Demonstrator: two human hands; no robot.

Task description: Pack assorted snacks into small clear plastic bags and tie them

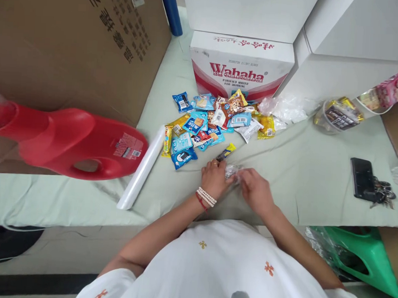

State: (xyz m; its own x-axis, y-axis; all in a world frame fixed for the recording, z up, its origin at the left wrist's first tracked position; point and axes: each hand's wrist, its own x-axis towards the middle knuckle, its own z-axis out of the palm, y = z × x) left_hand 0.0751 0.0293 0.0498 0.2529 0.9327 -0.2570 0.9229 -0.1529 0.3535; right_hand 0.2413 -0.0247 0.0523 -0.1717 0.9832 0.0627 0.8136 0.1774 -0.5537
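Note:
My left hand (214, 178) and my right hand (255, 189) meet on the pale green cloth near the table's front edge. Both pinch a small clear crinkled plastic bag (233, 171) between them. The left wrist wears a white bead bracelet and a red cord. Just beyond the left hand lies a dark and yellow snack bar (226, 152). Further back spreads a pile of small snack packets (213, 123), mostly blue, yellow and white.
A red jug (72, 142) lies on its side at left beside a white roll (144, 166). A big brown carton (74, 40), a Wahaha box (240, 66) and white boxes stand behind. A black phone with keys (367, 180) lies at right, a green stool (363, 255) below.

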